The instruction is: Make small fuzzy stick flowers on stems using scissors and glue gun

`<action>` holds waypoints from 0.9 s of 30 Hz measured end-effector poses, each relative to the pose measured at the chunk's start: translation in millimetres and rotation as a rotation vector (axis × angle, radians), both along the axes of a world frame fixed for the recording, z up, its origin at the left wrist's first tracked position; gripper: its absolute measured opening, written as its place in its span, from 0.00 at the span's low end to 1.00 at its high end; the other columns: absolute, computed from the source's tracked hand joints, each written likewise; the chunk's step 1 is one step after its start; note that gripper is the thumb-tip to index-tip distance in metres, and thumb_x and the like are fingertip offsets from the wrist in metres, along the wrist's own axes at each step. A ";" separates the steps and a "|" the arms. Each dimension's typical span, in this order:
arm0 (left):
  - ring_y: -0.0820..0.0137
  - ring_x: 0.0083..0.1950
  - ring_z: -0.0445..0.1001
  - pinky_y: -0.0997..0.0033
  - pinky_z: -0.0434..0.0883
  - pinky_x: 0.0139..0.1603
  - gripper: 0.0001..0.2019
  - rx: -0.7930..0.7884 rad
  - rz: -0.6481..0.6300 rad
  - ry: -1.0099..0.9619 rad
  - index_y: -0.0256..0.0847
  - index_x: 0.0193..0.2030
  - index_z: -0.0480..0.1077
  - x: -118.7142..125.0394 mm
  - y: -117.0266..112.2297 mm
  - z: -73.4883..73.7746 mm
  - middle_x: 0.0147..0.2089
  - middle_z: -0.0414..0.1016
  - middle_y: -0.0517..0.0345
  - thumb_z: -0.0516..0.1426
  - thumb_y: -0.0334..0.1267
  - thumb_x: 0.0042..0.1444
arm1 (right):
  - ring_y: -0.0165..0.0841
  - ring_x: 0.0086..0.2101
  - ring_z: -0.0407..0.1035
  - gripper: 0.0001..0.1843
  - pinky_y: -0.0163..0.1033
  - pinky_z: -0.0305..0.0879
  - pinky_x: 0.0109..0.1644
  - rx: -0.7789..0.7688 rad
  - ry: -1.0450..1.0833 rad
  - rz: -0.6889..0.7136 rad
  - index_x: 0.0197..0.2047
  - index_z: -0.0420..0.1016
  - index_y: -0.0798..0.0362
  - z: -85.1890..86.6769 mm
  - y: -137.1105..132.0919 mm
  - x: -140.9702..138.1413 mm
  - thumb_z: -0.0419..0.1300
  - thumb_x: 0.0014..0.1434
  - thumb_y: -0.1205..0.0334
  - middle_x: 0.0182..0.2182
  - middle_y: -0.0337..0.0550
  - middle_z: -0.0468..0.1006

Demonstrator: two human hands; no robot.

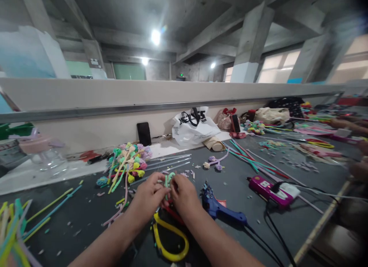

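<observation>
My left hand (151, 193) and my right hand (184, 195) meet over the dark table, both with fingers pinched. Between their fingertips is a short, bent green pipe cleaner (169, 177); the fingers hide part of it. Just below the hands lie scissors with a big yellow handle loop (171, 255), partly covered by my right hand. To the right of my right hand rests a blue glue gun (222, 212). Beyond my left hand is a pile of small pipe-cleaner flowers (129, 159) in several colours.
Loose pipe cleaners (11, 232) lie at the front left. A magenta power strip (268, 191) with cables sits at right. Along the back partition stand a phone (144, 133), a white bag (192, 129) and a clear bottle (44, 155). Another person's hands (345, 125) are at far right.
</observation>
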State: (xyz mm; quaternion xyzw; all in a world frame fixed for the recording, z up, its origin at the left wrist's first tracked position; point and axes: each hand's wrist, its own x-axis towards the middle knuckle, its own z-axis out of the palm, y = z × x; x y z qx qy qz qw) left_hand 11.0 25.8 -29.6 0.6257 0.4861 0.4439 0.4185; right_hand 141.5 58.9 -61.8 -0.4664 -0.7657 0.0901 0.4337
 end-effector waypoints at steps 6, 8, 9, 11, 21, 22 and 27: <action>0.68 0.19 0.73 0.71 0.71 0.21 0.18 -0.270 -0.087 -0.115 0.39 0.45 0.53 -6.6 6.7 3.2 0.16 0.68 0.68 0.55 0.33 0.48 | 0.34 0.29 0.60 0.08 0.36 0.53 0.32 0.084 -0.116 0.033 0.23 0.64 0.53 0.8 -5.5 -3.0 0.52 0.51 0.72 0.24 0.43 0.68; 0.68 0.20 0.74 0.72 0.71 0.22 0.25 -0.308 -0.100 -0.191 0.39 0.49 0.50 -12.1 7.5 5.1 0.17 0.69 0.68 0.58 0.35 0.47 | 0.35 0.30 0.60 0.10 0.36 0.54 0.33 0.105 -0.129 0.053 0.23 0.64 0.53 0.9 -7.5 -4.9 0.51 0.54 0.71 0.25 0.44 0.68; 0.69 0.21 0.74 0.72 0.71 0.22 0.27 -0.321 -0.119 -0.222 0.39 0.51 0.50 -14.8 7.7 5.9 0.18 0.69 0.67 0.58 0.35 0.47 | 0.35 0.30 0.60 0.11 0.36 0.54 0.33 0.112 -0.131 0.061 0.23 0.64 0.53 0.9 -8.5 -5.7 0.50 0.55 0.71 0.25 0.44 0.68; 0.70 0.21 0.74 0.75 0.71 0.22 0.28 -0.345 -0.178 -0.264 0.39 0.52 0.50 -19.7 8.0 7.1 0.19 0.70 0.66 0.60 0.36 0.47 | 0.34 0.30 0.60 0.12 0.36 0.54 0.34 0.123 -0.125 0.087 0.23 0.64 0.53 1.3 -10.4 -7.0 0.49 0.56 0.71 0.25 0.44 0.68; 0.73 0.27 0.75 0.75 0.70 0.28 0.10 -0.356 -0.089 -0.260 0.41 0.35 0.57 -24.2 9.1 20.5 0.26 0.72 0.61 0.53 0.43 0.54 | 0.32 0.28 0.59 0.11 0.35 0.54 0.33 -0.004 0.058 0.216 0.22 0.63 0.52 -0.2 -4.1 -6.6 0.49 0.53 0.72 0.23 0.40 0.66; 0.72 0.26 0.75 0.74 0.70 0.27 0.10 -0.317 -0.048 -0.148 0.40 0.33 0.58 -24.4 8.0 23.0 0.26 0.72 0.61 0.52 0.44 0.55 | 0.31 0.26 0.58 0.11 0.35 0.54 0.32 -0.036 0.089 0.217 0.21 0.63 0.52 -0.3 -2.8 -6.9 0.49 0.52 0.71 0.22 0.39 0.65; 0.70 0.26 0.70 0.71 0.63 0.27 0.08 0.233 0.202 0.581 0.41 0.29 0.63 -28.0 -2.4 34.5 0.23 0.69 0.62 0.49 0.40 0.56 | 0.27 0.22 0.53 0.12 0.32 0.48 0.26 -0.249 0.289 0.204 0.15 0.58 0.52 -2.2 0.3 -9.8 0.52 0.47 0.68 0.16 0.32 0.58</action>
